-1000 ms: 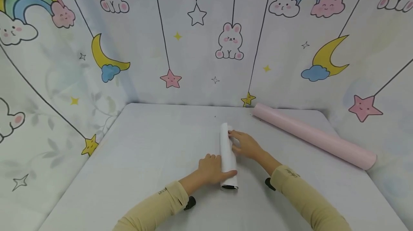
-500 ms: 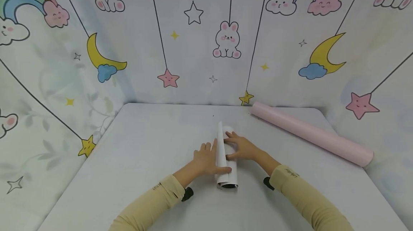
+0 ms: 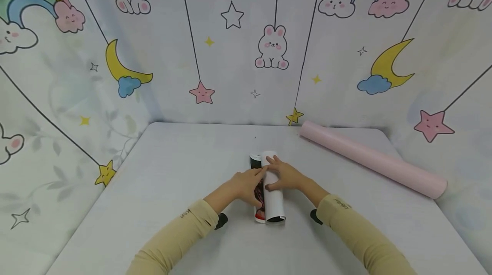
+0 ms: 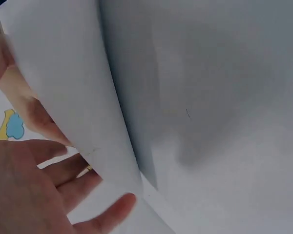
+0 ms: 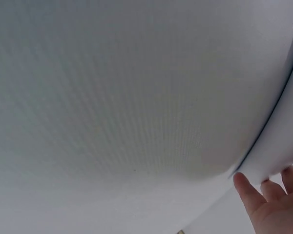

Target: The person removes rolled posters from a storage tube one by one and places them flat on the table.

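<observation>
A rolled poster [image 3: 274, 202], white on its outer side, lies lengthwise on the table. A narrow dark printed strip of it [image 3: 259, 214], with some red at the near end, is unrolled at the left. My left hand [image 3: 246, 187] arches over this strip, its fingertips beside the roll. In the left wrist view its fingers [image 4: 80, 187] are spread near the white sheet. My right hand [image 3: 286, 175] holds the roll from the right, thumb and fingers curved over its top. In the right wrist view its thumb [image 5: 246, 192] touches the roll's edge. The rest of the print is hidden.
A long pink roll [image 3: 369, 157] lies slantwise at the table's back right. The white table [image 3: 192, 155] is bordered behind and on both sides by a curtain [image 3: 165, 31] printed with rainbows, rabbits, moons and stars.
The white outer sheet edge, lifted half a second ago, has been turned over to the left, showing the printed side. My left hand has shifted onto that strip; my right hand stays on the roll.
</observation>
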Motion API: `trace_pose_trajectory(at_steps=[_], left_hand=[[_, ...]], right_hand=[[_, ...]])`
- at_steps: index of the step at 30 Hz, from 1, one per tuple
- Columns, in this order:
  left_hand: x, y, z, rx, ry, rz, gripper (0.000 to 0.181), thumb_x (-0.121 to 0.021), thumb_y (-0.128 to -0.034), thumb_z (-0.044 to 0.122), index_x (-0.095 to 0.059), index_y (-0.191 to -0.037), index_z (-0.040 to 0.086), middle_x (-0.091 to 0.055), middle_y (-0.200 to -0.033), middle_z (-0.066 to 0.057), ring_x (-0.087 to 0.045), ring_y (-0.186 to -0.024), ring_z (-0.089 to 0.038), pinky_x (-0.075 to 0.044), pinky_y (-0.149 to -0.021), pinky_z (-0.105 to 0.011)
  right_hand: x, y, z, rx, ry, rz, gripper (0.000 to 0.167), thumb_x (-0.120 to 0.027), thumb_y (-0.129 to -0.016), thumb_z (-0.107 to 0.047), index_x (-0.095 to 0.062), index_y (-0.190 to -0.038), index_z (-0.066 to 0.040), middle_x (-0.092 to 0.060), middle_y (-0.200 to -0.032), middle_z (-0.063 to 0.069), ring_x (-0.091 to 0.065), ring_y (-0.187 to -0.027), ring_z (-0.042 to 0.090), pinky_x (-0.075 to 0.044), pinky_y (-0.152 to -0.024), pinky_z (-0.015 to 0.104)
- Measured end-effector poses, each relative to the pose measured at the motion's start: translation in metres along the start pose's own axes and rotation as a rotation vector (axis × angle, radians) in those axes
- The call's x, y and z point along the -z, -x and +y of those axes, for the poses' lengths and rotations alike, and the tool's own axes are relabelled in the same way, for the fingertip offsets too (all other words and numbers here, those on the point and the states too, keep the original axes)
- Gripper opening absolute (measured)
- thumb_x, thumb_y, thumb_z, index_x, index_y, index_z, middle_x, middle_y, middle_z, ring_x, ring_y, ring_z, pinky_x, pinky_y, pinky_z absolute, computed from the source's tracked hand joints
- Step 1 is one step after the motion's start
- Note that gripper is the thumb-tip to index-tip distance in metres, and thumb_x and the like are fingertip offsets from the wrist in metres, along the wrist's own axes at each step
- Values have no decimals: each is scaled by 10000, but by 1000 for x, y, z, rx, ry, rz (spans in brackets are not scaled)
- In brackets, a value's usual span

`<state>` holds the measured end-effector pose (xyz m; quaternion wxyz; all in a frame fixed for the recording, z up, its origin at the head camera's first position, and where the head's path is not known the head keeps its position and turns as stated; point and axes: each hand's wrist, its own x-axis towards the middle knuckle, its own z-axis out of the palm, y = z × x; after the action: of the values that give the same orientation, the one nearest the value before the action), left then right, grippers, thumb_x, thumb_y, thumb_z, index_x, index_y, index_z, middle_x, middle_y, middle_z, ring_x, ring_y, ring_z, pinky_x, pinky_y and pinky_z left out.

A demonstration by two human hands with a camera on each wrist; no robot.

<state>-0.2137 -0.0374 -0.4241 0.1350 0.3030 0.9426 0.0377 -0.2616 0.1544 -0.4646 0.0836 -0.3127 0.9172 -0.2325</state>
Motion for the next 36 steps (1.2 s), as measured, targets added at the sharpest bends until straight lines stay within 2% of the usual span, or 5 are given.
trace_pose_trajectory(at_steps=[5,15,19,28,36], left_hand=[[-6,-1,-7,125,-75,-93,1188,-779,-556,598,-161,-1473,165,-268,-1479,-29,-283,-1330,-206,-352,-958,-503],[-25,-9,-8,193,-224,-156,1275,-773,-438,669,-200,-1467,180,-228,-1495,-21,-286,-1330,-164,-401,-924,-459],[-27,-17,-2,218,-300,-169,1289,-779,-416,664,-225,-1459,148,-241,-1489,-47,-310,-1319,-186,-425,-903,-431],[-24,-26,13,298,-293,-194,1174,-835,-488,527,-285,-1438,110,-253,-1480,-79,-333,-1305,-209,-439,-899,-389],[-24,-23,12,277,-299,-192,1223,-826,-447,563,-279,-1439,101,-231,-1483,-104,-327,-1307,-218,-441,-897,-346]], right_hand=[[0,-3,0,-35,27,-5,691,-738,-719,-415,-515,-1310,-135,-229,-1478,145,-114,-1356,382,-226,-1001,584],[-5,-13,-21,-156,119,-74,671,-799,-654,-386,-577,-1230,-123,-185,-1477,208,-70,-1343,439,-244,-992,585],[-9,-17,-32,-223,203,-103,744,-808,-615,-453,-557,-1243,-143,-159,-1497,168,-42,-1350,431,-266,-911,671],[-16,-20,-41,-118,445,-86,841,-777,-577,-574,-532,-1252,-137,-187,-1510,-4,6,-1382,317,-160,-921,715],[-21,-26,-43,-102,526,-119,934,-735,-596,-614,-443,-1350,-146,-274,-1479,-4,-36,-1388,268,-138,-982,660]])
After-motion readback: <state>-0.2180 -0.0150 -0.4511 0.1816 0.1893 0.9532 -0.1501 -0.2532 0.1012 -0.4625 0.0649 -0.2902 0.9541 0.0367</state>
